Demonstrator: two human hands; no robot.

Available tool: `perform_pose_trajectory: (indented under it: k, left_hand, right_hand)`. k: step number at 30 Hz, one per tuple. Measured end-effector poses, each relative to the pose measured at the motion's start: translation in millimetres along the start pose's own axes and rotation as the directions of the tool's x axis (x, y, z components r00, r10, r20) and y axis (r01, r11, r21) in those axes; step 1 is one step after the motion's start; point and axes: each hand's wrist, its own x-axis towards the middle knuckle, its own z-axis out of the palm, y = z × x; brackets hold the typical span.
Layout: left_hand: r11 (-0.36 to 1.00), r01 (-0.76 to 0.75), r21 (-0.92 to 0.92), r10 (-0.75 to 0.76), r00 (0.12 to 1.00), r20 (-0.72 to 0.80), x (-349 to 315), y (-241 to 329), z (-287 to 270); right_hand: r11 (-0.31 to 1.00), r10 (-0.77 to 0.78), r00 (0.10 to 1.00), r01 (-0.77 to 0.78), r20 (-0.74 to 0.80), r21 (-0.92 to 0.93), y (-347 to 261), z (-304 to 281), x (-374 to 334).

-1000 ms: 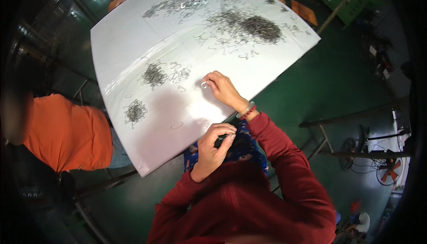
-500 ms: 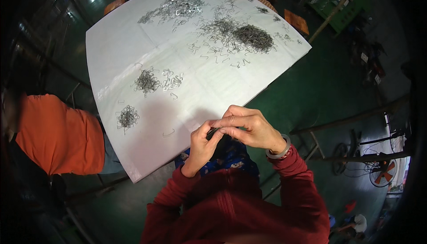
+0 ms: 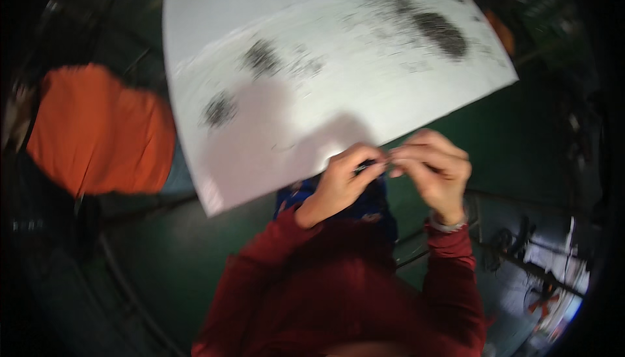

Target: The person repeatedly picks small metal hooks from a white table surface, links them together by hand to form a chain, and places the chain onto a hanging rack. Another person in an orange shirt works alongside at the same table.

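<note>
My left hand (image 3: 345,182) is closed in front of my body, by the table's near edge, with thumb and fingers pinched around something small and dark. Tip to tip with it, my right hand (image 3: 435,169) is pinched too. Blur and the fingers hide what either one holds. On the white tabletop (image 3: 312,106) lie piles of small bent wire hooks: a dark pile (image 3: 262,57), a smaller pile (image 3: 220,109) nearer the left edge, and a large dense pile (image 3: 441,34) at the far right. One loose hook (image 3: 283,147) lies by itself near my left hand.
Beside the table's left edge is a person in an orange shirt (image 3: 101,132). More scattered hooks (image 3: 309,64) lie between the piles. A dark green floor (image 3: 172,253) surrounds the table. Dark rails and a fan (image 3: 541,302) stand at the lower right.
The view has swung, so the table sits higher and farther right, now blurred. My right hand has drawn slightly away from my left; earlier its fingers overlapped the left ones.
</note>
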Motion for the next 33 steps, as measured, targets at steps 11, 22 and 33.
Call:
perform_pose_trajectory:
  k: [11, 22, 33]
  left_hand:
    - [0.671, 0.375, 0.639, 0.068, 0.827, -0.558, 67, -82, -189]
    - [0.303, 0.369, 0.879, 0.019, 0.920, -0.392, 95, -162, -237]
    - [0.446, 0.089, 0.891, 0.053, 0.991, -0.126, 88, -135, -230]
  right_hand:
    - [0.992, -0.009, 0.999, 0.003, 0.048, 0.124, -8, 3, -3]
    - [0.988, 0.051, 0.998, -0.057, 0.043, 0.147, -9, 4, -20]
    - [0.975, 0.119, 0.991, -0.128, 0.059, 0.181, -13, 6, -36]
